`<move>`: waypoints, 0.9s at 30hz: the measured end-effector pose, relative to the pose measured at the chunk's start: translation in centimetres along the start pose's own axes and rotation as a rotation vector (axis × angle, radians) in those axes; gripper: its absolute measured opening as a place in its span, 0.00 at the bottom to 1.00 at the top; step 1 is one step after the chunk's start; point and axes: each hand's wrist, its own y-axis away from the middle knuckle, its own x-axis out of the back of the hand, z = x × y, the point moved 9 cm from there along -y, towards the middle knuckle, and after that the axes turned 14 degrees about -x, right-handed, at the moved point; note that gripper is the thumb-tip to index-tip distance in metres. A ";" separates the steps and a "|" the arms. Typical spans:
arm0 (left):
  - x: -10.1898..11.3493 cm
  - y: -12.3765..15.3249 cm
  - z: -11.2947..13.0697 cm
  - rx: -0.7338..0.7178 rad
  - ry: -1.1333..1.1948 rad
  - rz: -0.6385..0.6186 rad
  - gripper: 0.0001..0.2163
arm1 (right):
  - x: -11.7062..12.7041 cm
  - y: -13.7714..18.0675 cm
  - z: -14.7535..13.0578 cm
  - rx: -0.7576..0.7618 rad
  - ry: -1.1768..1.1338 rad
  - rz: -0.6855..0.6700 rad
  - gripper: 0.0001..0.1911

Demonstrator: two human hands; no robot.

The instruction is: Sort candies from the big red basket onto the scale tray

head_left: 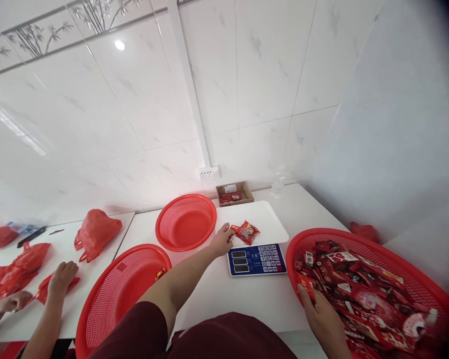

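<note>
My left hand point(222, 240) is over the near-left edge of the white pan point(273, 219) of a digital scale, its fingers closed on a red snack packet point(248, 232) that lies on the pan. Below the pan shows the scale's blue keypad panel point(257, 260); its displays look dark. On the right, my right hand point(324, 316) is at the near-left side of a large red basket point(324, 233) heaped with red-wrapped snacks point(362, 294). Its thumb and fingers grip a small red packet point(307, 285); part of it is hidden by the hand.
Two red baskets stand left: one behind point(187, 197), one nearer point(93, 289) with a small packet point(160, 273). A cardboard box point(235, 193) sits behind the scale. Farther left, another person's hands point(62, 276) handle red plastic bags point(97, 232). A wall socket point(209, 172) is behind.
</note>
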 end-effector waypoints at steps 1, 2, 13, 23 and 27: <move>0.5 0.1 0.0 -0.008 -0.004 0.039 0.20 | 0.0 0.0 0.1 -0.005 0.003 0.000 0.35; 1.1 0.2 0.0 -0.020 -0.010 0.077 0.19 | 0.0 0.0 0.2 -0.010 0.005 0.002 0.35; 10.2 3.2 -3.9 0.165 -0.160 0.408 0.17 | -0.1 0.0 0.3 0.007 -0.032 0.005 0.34; 4.2 0.7 -3.3 0.137 -0.256 0.089 0.29 | -0.7 -0.5 1.0 -0.007 -0.049 -0.005 0.35; -1.1 -2.7 0.3 0.066 -0.108 -0.068 0.34 | -0.4 -0.4 0.9 0.012 -0.084 0.010 0.33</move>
